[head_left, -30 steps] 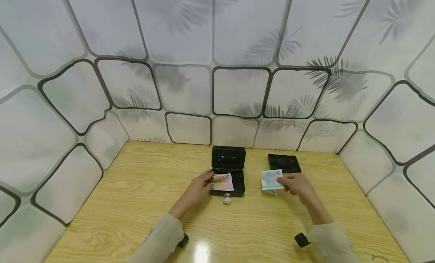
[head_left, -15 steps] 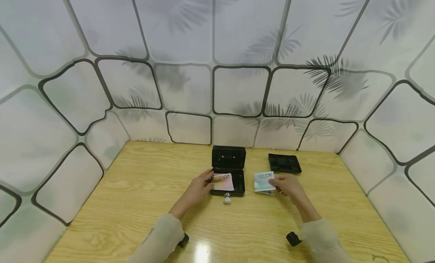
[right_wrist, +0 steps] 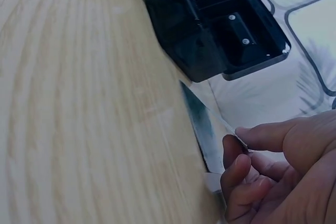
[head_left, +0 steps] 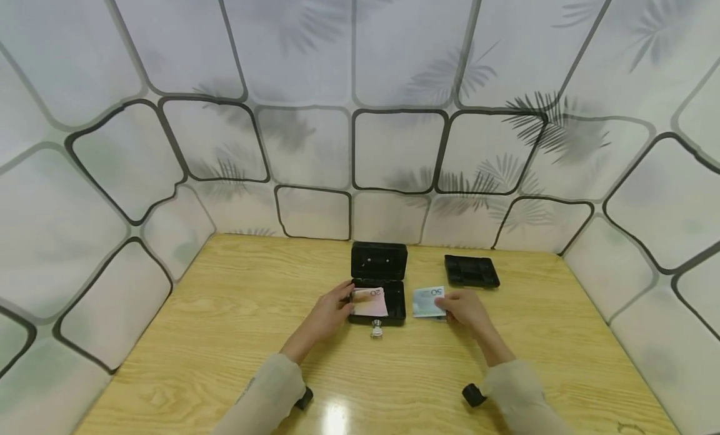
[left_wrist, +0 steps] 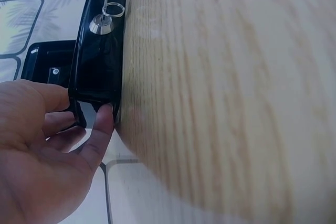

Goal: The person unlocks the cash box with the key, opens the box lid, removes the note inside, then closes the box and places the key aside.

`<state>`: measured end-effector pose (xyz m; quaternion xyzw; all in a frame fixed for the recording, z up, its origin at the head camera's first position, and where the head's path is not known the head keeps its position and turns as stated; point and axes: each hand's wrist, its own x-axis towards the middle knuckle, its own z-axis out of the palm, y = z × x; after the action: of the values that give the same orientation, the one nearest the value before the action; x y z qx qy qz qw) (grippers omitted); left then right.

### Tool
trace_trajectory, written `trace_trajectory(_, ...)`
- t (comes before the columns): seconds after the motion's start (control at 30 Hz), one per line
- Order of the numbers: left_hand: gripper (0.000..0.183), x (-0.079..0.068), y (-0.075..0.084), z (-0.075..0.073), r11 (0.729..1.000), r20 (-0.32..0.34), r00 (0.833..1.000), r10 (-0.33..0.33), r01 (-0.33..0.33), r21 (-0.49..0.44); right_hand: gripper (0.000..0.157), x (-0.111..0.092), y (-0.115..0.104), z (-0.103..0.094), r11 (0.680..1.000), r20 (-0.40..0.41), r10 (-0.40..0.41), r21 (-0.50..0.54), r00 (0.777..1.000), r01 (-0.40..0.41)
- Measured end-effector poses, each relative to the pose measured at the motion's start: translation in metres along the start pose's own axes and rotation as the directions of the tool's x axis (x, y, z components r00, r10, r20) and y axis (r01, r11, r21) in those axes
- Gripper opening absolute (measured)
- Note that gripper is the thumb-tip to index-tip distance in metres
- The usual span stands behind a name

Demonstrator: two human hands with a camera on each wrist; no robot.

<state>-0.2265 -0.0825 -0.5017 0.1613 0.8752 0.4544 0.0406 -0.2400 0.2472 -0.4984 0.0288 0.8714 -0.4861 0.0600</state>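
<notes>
A black cash box (head_left: 397, 297) stands on the wooden table with its lid (head_left: 379, 260) raised. Inside, on its left side, lies a pinkish banknote (head_left: 369, 302) marked 20. Keys (left_wrist: 114, 9) hang from the lock on the box's front. My left hand (head_left: 328, 311) holds the box's left side, thumb and fingers bent against the wall (left_wrist: 97, 72). Just right of the box, my right hand (head_left: 465, 309) pinches a folded blue banknote (head_left: 424, 302) marked 50 between thumb and fingers. The note's far edge is close to the box, apart from it.
A black compartment tray (head_left: 471, 271) lies at the back right of the table (head_left: 225, 335). Patterned fabric walls (head_left: 309, 213) enclose the table at the back and both sides. A black wrist device (head_left: 474, 395) sits by the right sleeve.
My right hand has moved left with the blue banknote, from in front of the tray to beside the cash box. The left hand and the box have stayed in place.
</notes>
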Motion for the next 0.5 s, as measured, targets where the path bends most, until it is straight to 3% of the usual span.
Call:
trace_trajectory(0.3, 0.050, -0.001, 0.001, 0.000, 1.000, -0.007, 1.000, -0.002, 0.002, -0.008, 0.051, 0.006, 0.005, 0.010, 0.992, -0.058, -0.072, -0.110, 0.996, 0.065)
trace_trajectory(0.5, 0.051, -0.001, 0.002, 0.000, 0.999, -0.002, 1.000, -0.017, 0.017, -0.032, 0.052, 0.001, 0.000, 0.015, 0.982, -0.106, -0.103, -0.168, 0.989, 0.084)
